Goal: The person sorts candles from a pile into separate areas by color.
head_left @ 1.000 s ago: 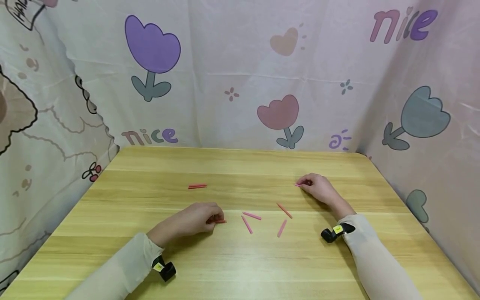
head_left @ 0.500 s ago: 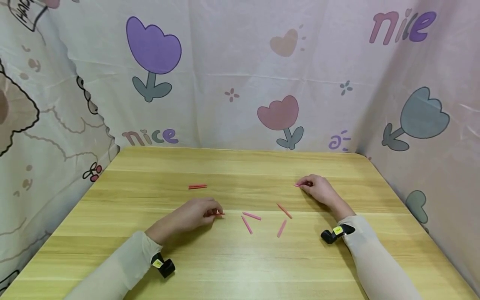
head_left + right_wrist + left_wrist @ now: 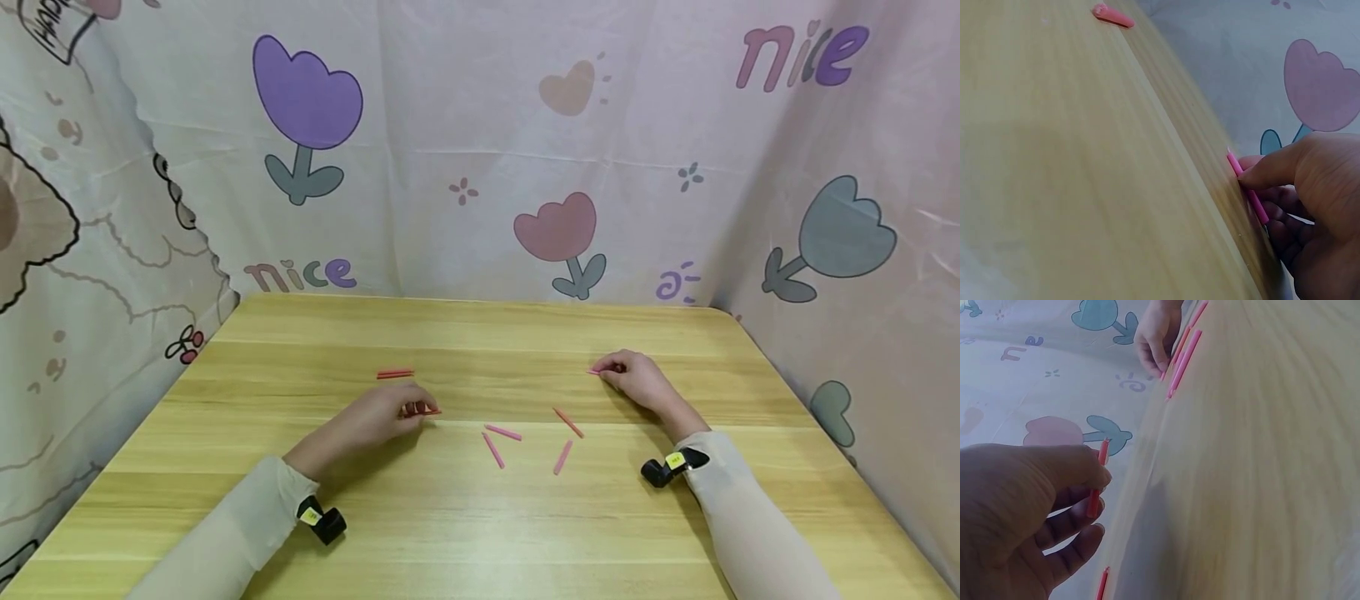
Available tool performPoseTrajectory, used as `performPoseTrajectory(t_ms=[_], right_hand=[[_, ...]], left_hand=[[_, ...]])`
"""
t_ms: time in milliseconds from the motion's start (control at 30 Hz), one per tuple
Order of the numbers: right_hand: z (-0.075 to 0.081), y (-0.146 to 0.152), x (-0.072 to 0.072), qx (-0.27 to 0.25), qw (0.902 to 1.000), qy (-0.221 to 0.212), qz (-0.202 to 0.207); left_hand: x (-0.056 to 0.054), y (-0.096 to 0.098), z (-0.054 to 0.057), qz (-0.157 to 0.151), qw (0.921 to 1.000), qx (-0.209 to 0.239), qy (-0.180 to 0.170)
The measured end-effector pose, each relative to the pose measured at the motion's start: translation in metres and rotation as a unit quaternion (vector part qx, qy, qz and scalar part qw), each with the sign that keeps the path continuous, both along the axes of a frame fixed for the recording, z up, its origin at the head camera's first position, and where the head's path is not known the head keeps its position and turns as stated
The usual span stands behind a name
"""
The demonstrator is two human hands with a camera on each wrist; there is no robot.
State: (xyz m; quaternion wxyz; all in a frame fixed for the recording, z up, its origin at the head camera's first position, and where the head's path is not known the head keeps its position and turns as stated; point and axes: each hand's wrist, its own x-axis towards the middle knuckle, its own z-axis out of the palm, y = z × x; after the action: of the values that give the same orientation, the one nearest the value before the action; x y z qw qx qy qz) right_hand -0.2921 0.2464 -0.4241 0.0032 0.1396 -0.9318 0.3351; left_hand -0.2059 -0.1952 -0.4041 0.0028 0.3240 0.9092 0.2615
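Note:
My left hand point(image 3: 375, 417) pinches a short red stick point(image 3: 1094, 505) between thumb and fingers, held above the table in the left wrist view. A pair of red sticks point(image 3: 395, 373) lies side by side just beyond this hand. At the far right, my right hand point(image 3: 637, 379) pinches a pink stick point(image 3: 1260, 209) with thumb and fingertips, low over the tabletop; whether it touches the wood I cannot tell. Between the hands lie loose sticks: a pink stick point(image 3: 502, 432), a second pink stick point(image 3: 492, 450), an orange-red stick point(image 3: 568, 422) and another pink stick point(image 3: 563, 457).
The wooden table point(image 3: 465, 517) reaches back to a printed curtain point(image 3: 450, 108), which also hangs along both sides. A black wrist camera point(image 3: 322, 521) sits on the left sleeve, and another wrist camera point(image 3: 672, 468) on the right sleeve.
My left hand has moved away from me and slightly left with the red stick, nearing the red pair. My right hand and the loose sticks have stayed in place.

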Motion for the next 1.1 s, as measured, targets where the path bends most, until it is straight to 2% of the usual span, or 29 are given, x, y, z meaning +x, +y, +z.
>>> performPoseTrajectory(t_ms=[133,333,567,733,1100], right_hand=[[0.000,0.000,0.000,-0.004,1.0000,-0.003,-0.002],[0.000,0.000,0.002,-0.005,1.0000,0.001,-0.001],[0.001,0.001,0.002,-0.005,1.0000,-0.002,0.000],[0.001,0.002,0.001,-0.006,1.0000,-0.004,-0.002],[0.001,-0.001,0.001,-0.011,0.9999,-0.003,0.000]], left_hand=[[-0.004,-0.003,0.002,0.005,0.9999,0.011,0.007],[-0.010,-0.007,0.005,0.008,0.9989,0.024,0.039],[-0.017,-0.013,0.005,0.033,0.9985,0.038,0.023],[-0.022,-0.018,0.004,0.046,0.9979,0.039,0.023],[-0.034,-0.035,0.005,0.068,0.9949,0.072,0.015]])
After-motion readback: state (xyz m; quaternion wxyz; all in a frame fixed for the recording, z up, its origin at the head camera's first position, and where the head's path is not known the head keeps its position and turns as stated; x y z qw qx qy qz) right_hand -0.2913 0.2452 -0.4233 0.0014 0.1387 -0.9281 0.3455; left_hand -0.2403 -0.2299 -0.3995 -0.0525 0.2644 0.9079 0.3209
